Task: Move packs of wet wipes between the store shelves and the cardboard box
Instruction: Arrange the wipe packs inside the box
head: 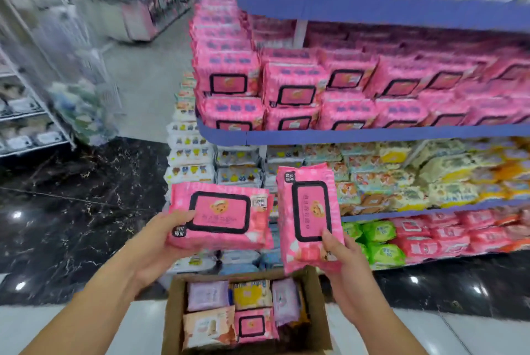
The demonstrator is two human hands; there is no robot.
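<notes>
Each hand grips one soft, squashy pink pack — left hand (pixel 160 235) on the flat pack (pixel 219 215), right hand (pixel 342 254) on the upright pack (pixel 309 215). The film looks slick, so the bottom edge, by the stiff lid, seems safest, centre frame above the cardboard box (pixel 314 283).

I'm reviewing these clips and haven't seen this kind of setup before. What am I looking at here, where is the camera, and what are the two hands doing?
There is no machine: a person is working with bare hands, and the single wide-angle camera sits on their head, looking forward and down. That is why you see both forearms reaching out from the bottom edge.

The left hand holds one pink pack of wet wipes lying flat. The right hand holds a second pink pack turned on end.

Below them an open cardboard box stands on the floor, with several packs inside in pink, yellow, lilac and peach.

Ahead are store shelves: matching pink packs fill the middle shelf, and other coloured packs fill the ones below. The picture is somewhat blurred.
</notes>
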